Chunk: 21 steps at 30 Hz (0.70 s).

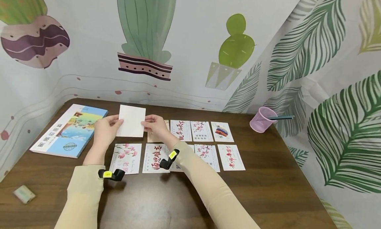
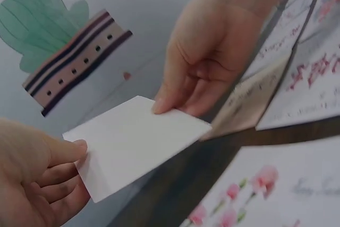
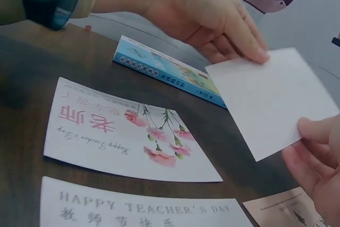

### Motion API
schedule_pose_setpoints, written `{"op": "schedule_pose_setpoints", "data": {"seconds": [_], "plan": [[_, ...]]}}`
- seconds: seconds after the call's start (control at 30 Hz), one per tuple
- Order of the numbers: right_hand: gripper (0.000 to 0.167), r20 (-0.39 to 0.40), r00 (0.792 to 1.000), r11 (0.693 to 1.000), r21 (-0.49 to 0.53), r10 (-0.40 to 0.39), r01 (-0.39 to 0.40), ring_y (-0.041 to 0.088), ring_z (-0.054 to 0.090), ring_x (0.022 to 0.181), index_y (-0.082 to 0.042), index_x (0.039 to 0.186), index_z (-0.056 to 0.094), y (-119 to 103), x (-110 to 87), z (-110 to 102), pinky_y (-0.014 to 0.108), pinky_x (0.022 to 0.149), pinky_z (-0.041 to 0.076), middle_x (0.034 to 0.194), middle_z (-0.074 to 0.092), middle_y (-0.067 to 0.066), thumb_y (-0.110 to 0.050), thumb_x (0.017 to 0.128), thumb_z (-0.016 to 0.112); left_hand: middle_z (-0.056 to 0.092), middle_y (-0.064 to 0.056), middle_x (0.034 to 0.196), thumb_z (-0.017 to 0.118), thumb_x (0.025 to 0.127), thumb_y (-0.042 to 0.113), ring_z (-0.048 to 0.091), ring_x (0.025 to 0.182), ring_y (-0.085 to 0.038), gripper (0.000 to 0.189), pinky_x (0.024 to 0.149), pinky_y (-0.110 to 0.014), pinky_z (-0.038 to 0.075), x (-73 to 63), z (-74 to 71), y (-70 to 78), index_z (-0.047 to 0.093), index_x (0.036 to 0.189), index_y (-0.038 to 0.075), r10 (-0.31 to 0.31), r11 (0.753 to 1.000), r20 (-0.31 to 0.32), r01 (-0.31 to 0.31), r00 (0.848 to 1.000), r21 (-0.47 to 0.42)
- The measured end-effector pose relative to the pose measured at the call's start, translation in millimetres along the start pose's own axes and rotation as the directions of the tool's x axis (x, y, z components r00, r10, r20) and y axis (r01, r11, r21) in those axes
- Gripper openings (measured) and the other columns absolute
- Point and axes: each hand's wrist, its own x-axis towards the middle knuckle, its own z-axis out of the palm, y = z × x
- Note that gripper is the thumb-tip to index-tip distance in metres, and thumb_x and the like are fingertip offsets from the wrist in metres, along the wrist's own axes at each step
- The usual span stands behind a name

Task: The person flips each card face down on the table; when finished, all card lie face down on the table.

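A blank white card (image 1: 131,121) is held up above the far left part of the table, its plain face toward the head camera. My left hand (image 1: 106,130) pinches its left edge between thumb and fingers. On the opposite edge, my right hand (image 1: 157,126) pinches it the same way. Below the white card lies a greeting card with pink carnations (image 1: 126,156). A beige card (image 1: 151,137) sits under the right hand, partly hidden by it. Beside the carnation card is one with bold red writing (image 1: 156,158).
More printed cards lie in two rows to the right, including a red-lettered card (image 1: 231,157); the right sleeve covers some. A blue and white book (image 1: 69,130) lies at left, a small pale block (image 1: 24,194) nearer. A pink mesh pen cup (image 1: 262,120) stands at the back right.
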Motion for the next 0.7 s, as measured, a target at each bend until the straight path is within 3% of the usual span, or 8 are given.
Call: {"op": "schedule_pose_setpoints", "data": {"seconds": [0.17,0.37,0.53,0.7], "plan": [[0.028,-0.052,0.998,0.995,-0.091,0.044,-0.049,0.012,0.064,0.071,0.006,0.115,0.063,-1.6,4.9,5.6,0.028,0.073,0.060,0.096,0.069,0.013,-0.005,0.090,0.069,0.059,-0.035,0.124,0.062,0.096,0.013,0.060,0.109,-0.047,0.051,0.087,-0.055,0.052,2.9,6.1,-15.1,0.046,0.137,-0.013,0.008,0.999,0.067,-0.011,0.998,0.050],[0.025,-0.107,0.988,0.983,-0.134,0.112,-0.126,0.028,0.072,0.082,0.005,0.109,0.066,0.8,8.2,12.3,0.029,0.072,0.060,0.094,0.070,0.013,-0.005,0.087,0.072,0.051,-0.039,0.126,0.067,0.091,0.014,0.053,0.111,-0.052,0.066,0.088,-0.058,0.047,6.4,15.4,-29.9,0.036,0.142,-0.014,-0.027,0.990,0.188,-0.001,0.982,0.144],[0.022,-0.161,0.976,0.967,-0.184,0.148,-0.177,0.031,0.073,0.086,0.003,0.106,0.067,2.4,7.5,17.9,0.030,0.072,0.060,0.090,0.069,0.013,-0.005,0.086,0.073,0.038,-0.043,0.134,0.068,0.090,0.013,0.042,0.119,-0.056,0.072,0.096,-0.063,0.041,5.9,18.8,-34.3,0.031,0.144,-0.015,-0.046,0.983,0.248,0.000,0.968,0.181],[0.019,-0.223,0.960,0.954,-0.209,0.169,-0.217,0.029,0.073,0.083,0.002,0.101,0.069,1.7,8.0,22.3,0.029,0.070,0.060,0.083,0.068,0.010,-0.006,0.085,0.074,0.034,-0.044,0.138,0.068,0.089,0.012,0.036,0.124,-0.060,0.066,0.101,-0.067,0.036,4.2,19.9,-32.1,0.037,0.142,-0.013,-0.028,0.978,0.264,-0.028,0.964,0.205]]}}
